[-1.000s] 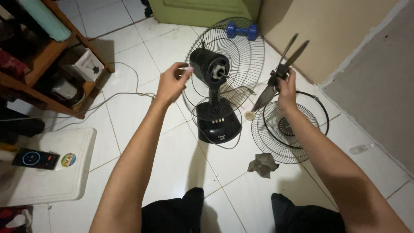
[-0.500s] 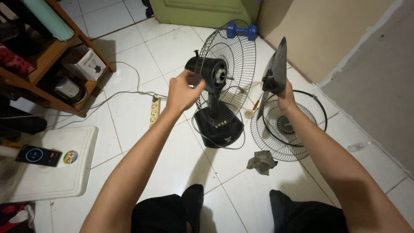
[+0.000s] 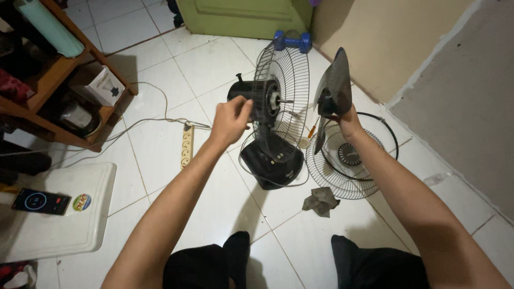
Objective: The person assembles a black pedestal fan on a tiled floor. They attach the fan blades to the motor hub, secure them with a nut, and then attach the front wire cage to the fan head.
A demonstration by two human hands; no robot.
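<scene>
Hands grip firmly: left hand clasps black plastic fan motor housing mid-frame; right hand pinches thin, light, flexible dark translucent fan blade at its stiffer hub.

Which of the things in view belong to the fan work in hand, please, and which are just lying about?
In hand:
left hand on black motor housing of black table fan
right hand holding dark plastic fan blade
round wire rear guard
loose wire front grille on floor

Lying about:
blue dumbbell
grey crumpled rag
white power strip
black phone
</scene>
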